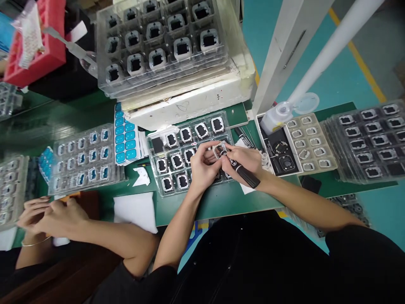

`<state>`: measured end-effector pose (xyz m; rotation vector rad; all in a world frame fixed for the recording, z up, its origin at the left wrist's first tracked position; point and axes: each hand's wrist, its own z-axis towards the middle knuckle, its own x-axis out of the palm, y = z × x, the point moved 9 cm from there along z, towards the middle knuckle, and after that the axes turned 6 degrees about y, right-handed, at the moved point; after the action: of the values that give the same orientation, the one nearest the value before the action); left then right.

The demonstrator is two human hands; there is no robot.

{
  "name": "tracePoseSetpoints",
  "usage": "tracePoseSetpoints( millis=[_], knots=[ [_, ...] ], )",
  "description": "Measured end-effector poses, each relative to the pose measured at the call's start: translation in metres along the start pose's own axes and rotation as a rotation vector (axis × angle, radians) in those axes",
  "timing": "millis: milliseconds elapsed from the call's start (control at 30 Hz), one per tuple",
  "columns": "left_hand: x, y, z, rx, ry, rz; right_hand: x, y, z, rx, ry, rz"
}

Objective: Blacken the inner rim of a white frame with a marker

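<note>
My left hand (201, 168) is closed around a small pale square frame part (219, 149), holding it by its edges. My right hand (249, 159) grips a black marker pen (247, 175), its thick end pointing back toward my body. The pen's front end meets the part between both hands; fingers partly hide the contact. Beneath my hands lies a clear plastic tray (152, 169) with rows of white-rimmed black frames in its pockets. Part of the tray is covered by my hands. A scrap of white paper (248, 189) shows under my right wrist.
Behind stands a stack of clear trays (164, 69) on a white foam block (190, 105). To the right are an open box (297, 162), a bottle (276, 118), a beige tray (311, 169) and stacked trays (373, 139). Blue sticker sheets (125, 139) and a co-worker's hands (57, 215) are left.
</note>
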<state>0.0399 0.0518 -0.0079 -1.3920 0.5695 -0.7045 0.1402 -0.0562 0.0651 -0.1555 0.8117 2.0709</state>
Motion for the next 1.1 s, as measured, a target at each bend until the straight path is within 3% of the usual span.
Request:
tracePoseSetpoints(
  millis=[167, 433, 1100],
  knots=[
    [-0.003, -0.003, 0.004, -0.07, -0.007, -0.033, -0.007, -0.002, 0.003, 0.05, -0.039, 0.032],
    [-0.007, 0.004, 0.004, -0.106, -0.008, -0.052, -0.012, -0.014, 0.009, 0.303, 0.015, 0.118],
    [-0.001, 0.002, 0.001, -0.018, 0.007, 0.034, -0.011, -0.017, 0.006, 0.329, 0.008, 0.161]
  ],
)
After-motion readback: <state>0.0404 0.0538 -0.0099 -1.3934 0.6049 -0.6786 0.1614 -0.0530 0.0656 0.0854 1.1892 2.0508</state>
